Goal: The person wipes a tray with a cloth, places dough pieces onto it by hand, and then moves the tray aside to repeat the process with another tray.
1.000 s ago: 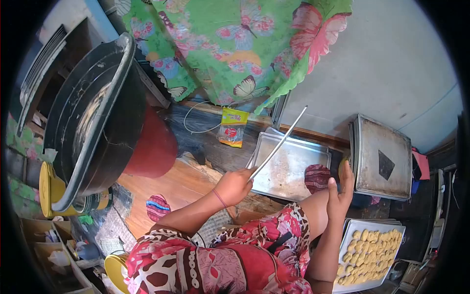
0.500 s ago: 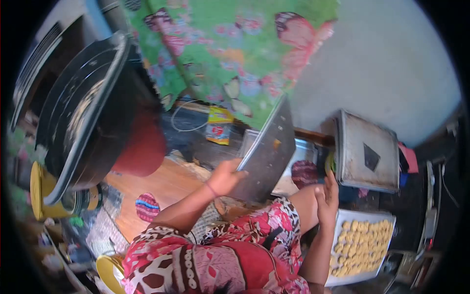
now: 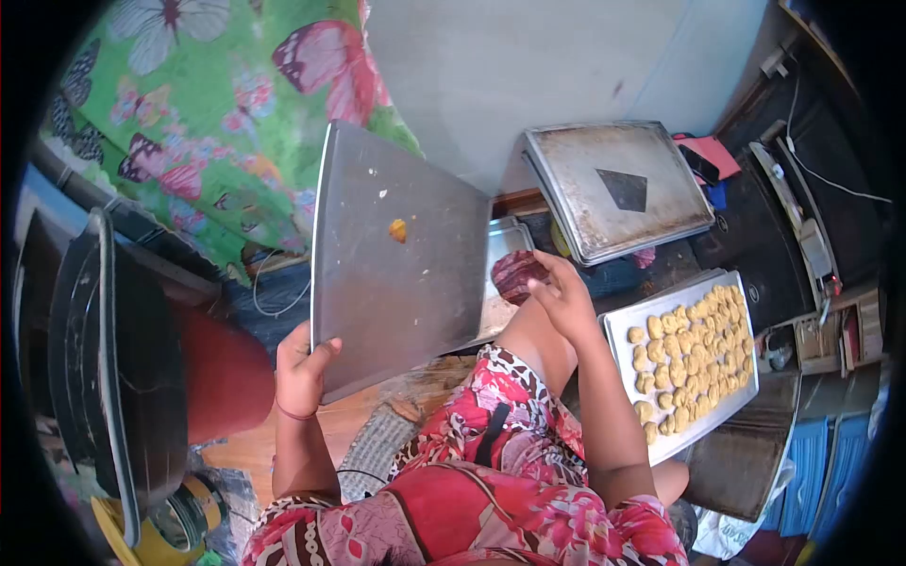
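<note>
My left hand [image 3: 304, 370] grips the near left corner of a large grey baking tray [image 3: 401, 264], its thumb on the flat face. The tray stands steeply tilted, with a small orange-yellow crumb [image 3: 397, 230] and several pale specks stuck to it. My right hand [image 3: 564, 300] is raised over my knee, empty, fingers apart. Its fingertips overlap a maroon striped knitted piece [image 3: 514, 275] in this view. Beyond that piece, part of another shiny tray [image 3: 507, 243] shows from behind the held one. To the right, a tray [image 3: 618, 330] carries rows of yellowish dough pieces [image 3: 694, 349].
A stack of worn baking trays [image 3: 618, 189] leans by the wall at the back right. At left stand a large black tub [image 3: 132, 349] and a red container [image 3: 222, 368]. A green butterfly cloth [image 3: 217, 123] hangs behind. A dark metal sheet [image 3: 746, 443] lies under the dough tray.
The view has swung to the right. My left hand has turned the tray so its face shows more fully. My right hand has moved away from the stacked trays, closer to the knitted piece.
</note>
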Available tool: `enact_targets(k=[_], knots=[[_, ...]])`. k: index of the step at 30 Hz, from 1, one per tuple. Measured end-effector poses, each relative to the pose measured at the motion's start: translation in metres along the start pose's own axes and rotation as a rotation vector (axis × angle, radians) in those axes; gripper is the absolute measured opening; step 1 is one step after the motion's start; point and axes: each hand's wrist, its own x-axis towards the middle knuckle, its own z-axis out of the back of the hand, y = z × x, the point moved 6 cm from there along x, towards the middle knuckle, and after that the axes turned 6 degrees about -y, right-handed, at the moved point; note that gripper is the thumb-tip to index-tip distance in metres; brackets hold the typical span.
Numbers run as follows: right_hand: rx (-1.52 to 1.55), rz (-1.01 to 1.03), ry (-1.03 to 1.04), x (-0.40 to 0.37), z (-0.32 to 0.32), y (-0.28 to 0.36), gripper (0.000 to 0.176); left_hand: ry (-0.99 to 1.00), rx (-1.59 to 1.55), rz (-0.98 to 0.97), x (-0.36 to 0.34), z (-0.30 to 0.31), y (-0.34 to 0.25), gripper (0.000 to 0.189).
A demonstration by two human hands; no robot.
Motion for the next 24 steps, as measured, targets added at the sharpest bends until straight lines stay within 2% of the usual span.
enact_targets(k=[4,5,7,8,9,10,12,13,14,16,19,23,24], knots=[[0.172,-0.199,0.073,0.015,-0.011,-0.026,0.047,0.049,0.032,0.058,0.006,-0.031,0.032,0.024],[0.169,-0.202,0.069,0.016,-0.013,-0.013,0.047,0.062,0.078,0.024,0.008,-0.045,0.047,0.026],[0.199,-0.355,0.213,0.005,-0.033,0.02,0.047,0.134,0.206,-0.086,0.005,-0.077,0.067,0.034],[0.276,-0.296,0.216,-0.002,-0.05,0.017,0.048,0.19,0.288,-0.163,0.001,-0.097,0.067,0.04],[0.355,-0.236,0.221,-0.009,-0.067,0.013,0.049,0.237,0.091,-0.206,-0.001,-0.115,0.061,0.054],[0.348,-0.309,0.272,-0.013,-0.074,0.02,0.048,0.314,0.031,-0.171,-0.001,-0.132,0.066,0.06],[0.288,-0.314,0.339,-0.015,-0.083,0.019,0.049,0.418,0.084,-0.302,-0.007,-0.161,0.042,0.063],[0.229,-0.312,0.392,-0.015,-0.088,0.019,0.049,0.528,0.119,-0.191,-0.014,-0.175,0.048,0.066],[0.121,-0.257,0.278,-0.011,-0.08,0.02,0.047,0.574,0.151,-0.244,-0.018,-0.185,0.047,0.066],[0.081,-0.314,0.307,-0.006,-0.067,0.009,0.041,0.62,0.177,-0.288,-0.019,-0.197,0.051,0.067],[0.007,-0.37,0.282,-0.006,-0.053,0.008,0.031,0.659,0.014,-0.343,-0.018,-0.211,0.056,0.076],[0.027,-0.345,0.11,-0.01,-0.029,0.015,0.025,0.618,-0.022,-0.421,-0.019,-0.229,0.061,0.079],[0.058,-0.314,0.109,-0.015,-0.022,0.007,0.024,0.527,0.059,-0.497,-0.016,-0.231,0.065,0.079]])
